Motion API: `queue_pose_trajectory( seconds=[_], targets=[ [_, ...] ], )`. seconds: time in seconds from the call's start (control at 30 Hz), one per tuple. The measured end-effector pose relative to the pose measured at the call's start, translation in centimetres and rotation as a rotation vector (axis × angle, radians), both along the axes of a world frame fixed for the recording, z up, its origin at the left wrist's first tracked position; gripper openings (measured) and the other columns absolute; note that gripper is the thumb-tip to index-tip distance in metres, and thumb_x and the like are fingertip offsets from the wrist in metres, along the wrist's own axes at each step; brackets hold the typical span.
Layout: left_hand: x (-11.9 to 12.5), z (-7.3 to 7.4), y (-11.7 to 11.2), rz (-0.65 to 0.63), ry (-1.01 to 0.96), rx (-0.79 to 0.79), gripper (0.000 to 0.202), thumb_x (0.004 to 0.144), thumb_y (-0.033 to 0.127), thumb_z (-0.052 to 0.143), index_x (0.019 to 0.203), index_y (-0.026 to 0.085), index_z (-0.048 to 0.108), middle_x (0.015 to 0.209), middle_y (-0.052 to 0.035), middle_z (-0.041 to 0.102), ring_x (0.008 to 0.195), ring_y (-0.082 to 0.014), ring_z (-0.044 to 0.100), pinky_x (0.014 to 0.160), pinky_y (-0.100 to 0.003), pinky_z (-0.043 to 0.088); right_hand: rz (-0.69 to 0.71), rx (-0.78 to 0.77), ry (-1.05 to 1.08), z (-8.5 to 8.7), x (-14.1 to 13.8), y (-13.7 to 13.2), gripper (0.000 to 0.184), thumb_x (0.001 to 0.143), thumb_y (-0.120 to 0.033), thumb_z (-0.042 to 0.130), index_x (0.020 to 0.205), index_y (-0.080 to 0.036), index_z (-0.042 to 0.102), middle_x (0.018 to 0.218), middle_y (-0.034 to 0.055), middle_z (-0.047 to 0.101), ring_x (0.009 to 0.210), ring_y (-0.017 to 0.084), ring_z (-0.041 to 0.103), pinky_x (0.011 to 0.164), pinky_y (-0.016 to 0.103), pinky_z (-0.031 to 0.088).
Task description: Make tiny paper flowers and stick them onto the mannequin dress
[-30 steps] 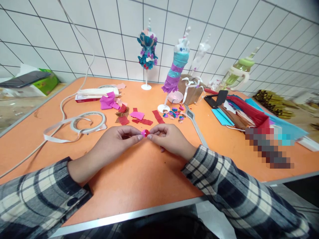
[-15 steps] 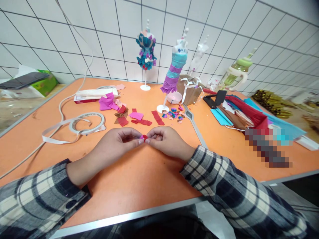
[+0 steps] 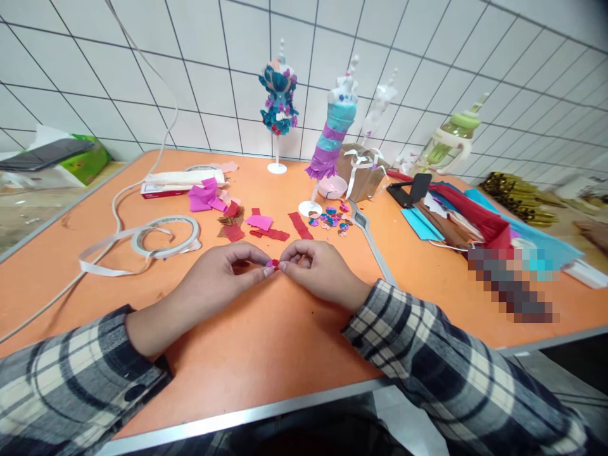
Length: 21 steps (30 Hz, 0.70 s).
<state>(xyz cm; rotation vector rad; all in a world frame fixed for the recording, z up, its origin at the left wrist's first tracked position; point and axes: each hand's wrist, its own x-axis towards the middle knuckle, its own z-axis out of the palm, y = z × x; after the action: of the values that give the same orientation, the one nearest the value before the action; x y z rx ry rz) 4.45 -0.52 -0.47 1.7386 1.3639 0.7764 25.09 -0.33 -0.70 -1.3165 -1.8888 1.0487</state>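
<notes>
My left hand [image 3: 223, 275] and my right hand [image 3: 316, 269] meet at the middle of the orange table [image 3: 266, 354], both resting on it. Each pinches the same tiny pink and red paper piece [image 3: 274, 263] between thumb and forefinger. The other fingers are curled in. Just beyond my hands lie red and pink paper scraps [image 3: 266, 226] and a cluster of small coloured paper flowers [image 3: 332, 220].
A roll of white tape [image 3: 164, 235] with a loose strip lies to the left, a white cable beside it. Small decorated mannequin stands [image 3: 280, 95] [image 3: 330, 136] rise at the back. Crepe paper sheets [image 3: 475, 218], a phone stand [image 3: 411, 189] and a green bottle [image 3: 451, 142] sit right.
My fingers have closed tighter on the small paper piece, so less of it shows. Both hands stay in nearly the same place on the table.
</notes>
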Motion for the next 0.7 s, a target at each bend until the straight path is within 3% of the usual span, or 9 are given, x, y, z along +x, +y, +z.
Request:
queue_pose_trajectory(
  seconds=[0.17, 0.33, 0.5, 0.7],
  targets=[
    [-0.05, -0.07, 0.09, -0.049, -0.066, -0.072, 0.035, 0.068, 0.056, 0.077, 0.079, 0.022, 0.077, 0.084, -0.0058, 0.081, 0.082, -0.0264, 0.074, 0.082, -0.039, 0.059, 0.008, -0.02, 0.034, -0.18, -0.07, 0.0, 0.013, 0.084, -0.027, 0.074, 0.092, -0.017, 0.074, 0.067, -0.0061, 0.059, 0.061, 0.009, 0.048, 0.063, 0.024, 0.036],
    [-0.13, -0.06, 0.11, -0.004, -0.1, -0.022, 0.046, 0.067, 0.055, 0.081, 0.098, 0.022, 0.076, 0.095, -0.0071, 0.082, 0.089, -0.0277, 0.076, 0.085, -0.04, 0.059, -0.015, -0.067, 0.054, -0.18, -0.15, 0.19, 0.009, 0.086, -0.026, 0.071, 0.085, -0.017, 0.072, 0.065, -0.006, 0.058, 0.058, 0.008, 0.046, 0.06, 0.023, 0.036],
    [-0.41, -0.19, 0.19, -0.028, -0.007, -0.043, 0.038, 0.07, 0.059, 0.076, 0.08, 0.022, 0.078, 0.086, -0.0071, 0.082, 0.084, -0.0281, 0.075, 0.082, -0.04, 0.059, -0.005, -0.084, 0.061, -0.37, -0.17, 0.23, 0.009, 0.084, -0.026, 0.072, 0.083, -0.017, 0.07, 0.065, -0.0061, 0.059, 0.057, 0.008, 0.045, 0.057, 0.022, 0.034],
    [-0.36, 0.46, 0.05, -0.063, -0.086, -0.042, 0.032, 0.07, 0.055, 0.077, 0.081, 0.025, 0.079, 0.087, -0.0058, 0.082, 0.085, -0.0275, 0.074, 0.082, -0.037, 0.059, 0.044, -0.084, 0.049, -0.41, -0.22, 0.14, 0.005, 0.083, -0.022, 0.071, 0.08, -0.018, 0.07, 0.064, -0.0063, 0.058, 0.058, 0.008, 0.047, 0.056, 0.022, 0.034]
  ],
)
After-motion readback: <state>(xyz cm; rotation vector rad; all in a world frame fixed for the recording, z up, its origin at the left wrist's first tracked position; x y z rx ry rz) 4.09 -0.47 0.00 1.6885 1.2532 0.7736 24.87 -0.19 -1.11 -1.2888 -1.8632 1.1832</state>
